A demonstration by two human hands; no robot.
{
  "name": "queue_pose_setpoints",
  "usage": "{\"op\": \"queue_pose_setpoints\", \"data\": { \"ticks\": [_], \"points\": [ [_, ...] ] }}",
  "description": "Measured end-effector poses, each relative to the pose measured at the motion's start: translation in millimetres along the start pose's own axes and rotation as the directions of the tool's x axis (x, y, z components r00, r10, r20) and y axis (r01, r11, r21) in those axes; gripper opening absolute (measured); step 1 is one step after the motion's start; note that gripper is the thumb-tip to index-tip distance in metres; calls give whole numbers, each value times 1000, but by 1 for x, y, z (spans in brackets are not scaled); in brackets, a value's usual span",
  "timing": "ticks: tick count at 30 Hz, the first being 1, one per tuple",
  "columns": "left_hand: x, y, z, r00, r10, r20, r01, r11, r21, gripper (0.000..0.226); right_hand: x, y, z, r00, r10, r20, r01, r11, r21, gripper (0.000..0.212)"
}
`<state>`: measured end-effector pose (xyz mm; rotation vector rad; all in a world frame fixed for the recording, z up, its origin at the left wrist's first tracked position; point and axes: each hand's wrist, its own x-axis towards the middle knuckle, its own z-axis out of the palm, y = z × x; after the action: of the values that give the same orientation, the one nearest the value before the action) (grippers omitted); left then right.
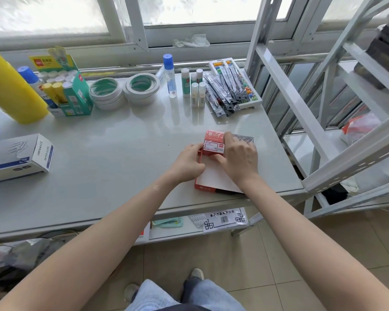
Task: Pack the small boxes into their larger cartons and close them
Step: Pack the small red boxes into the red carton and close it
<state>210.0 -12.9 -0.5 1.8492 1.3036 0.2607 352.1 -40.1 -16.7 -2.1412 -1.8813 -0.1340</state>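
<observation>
A red carton (206,187) with its white lid flap open towards me lies near the table's front right edge. A block of small red boxes (213,142) stands at the carton's far end. My left hand (189,162) grips the block's left side and my right hand (238,156) grips its right side. A dark patterned packet (245,138) lies just behind my right hand. The carton's inside is hidden by the flap and my hands.
A white and blue carton (20,156) lies at the left. At the back stand a yellow roll (11,86), a green glue-stick display box (70,86), tape rolls (124,89), glue bottles (189,84) and pen packets (225,93). A metal shelf rack (323,108) borders the right.
</observation>
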Motion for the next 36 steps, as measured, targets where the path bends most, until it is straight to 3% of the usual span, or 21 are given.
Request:
{"op": "queue_pose_setpoints", "data": {
  "ticks": [5,8,12,15,20,23,25,26,28,31,36],
  "points": [
    [4,1,4,997,-6,-83,3,1000,-29,48,-4,-1,0,997,38,74,-53,975,214,42],
    [5,1,6,995,13,-96,-16,999,-29,53,-8,-5,-8,988,80,135,-131,895,427,36],
    [6,-1,7,992,5,-127,-9,999,-32,51,-9,-8,-16,954,95,284,-243,800,549,38],
    [6,-2,5,987,22,-158,-26,999,-25,48,-7,-5,-15,955,100,278,-242,802,547,37],
    [4,-6,5,980,-21,-200,11,999,-50,29,-5,9,-24,963,256,89,-263,801,537,40],
    [4,-10,5,971,-64,-230,61,998,-21,4,-8,24,-25,895,393,210,-444,738,508,54],
    [5,-14,5,968,-75,-238,73,997,-19,8,-13,28,-24,851,394,349,-521,718,460,46],
    [4,-14,5,970,-68,-235,64,998,-23,13,-15,27,-22,839,378,391,-532,722,443,31],
    [1,-13,1,975,-26,-221,18,999,-41,26,-16,22,-22,839,358,409,-526,725,446,13],
    [-11,-16,-11,971,-6,-241,-8,998,-61,41,-14,8,-24,872,320,369,-477,723,500,35],
    [-33,-42,-48,933,-84,-351,57,994,-89,46,-2,-41,-26,893,233,386,-419,745,519,39]
  ]
}}
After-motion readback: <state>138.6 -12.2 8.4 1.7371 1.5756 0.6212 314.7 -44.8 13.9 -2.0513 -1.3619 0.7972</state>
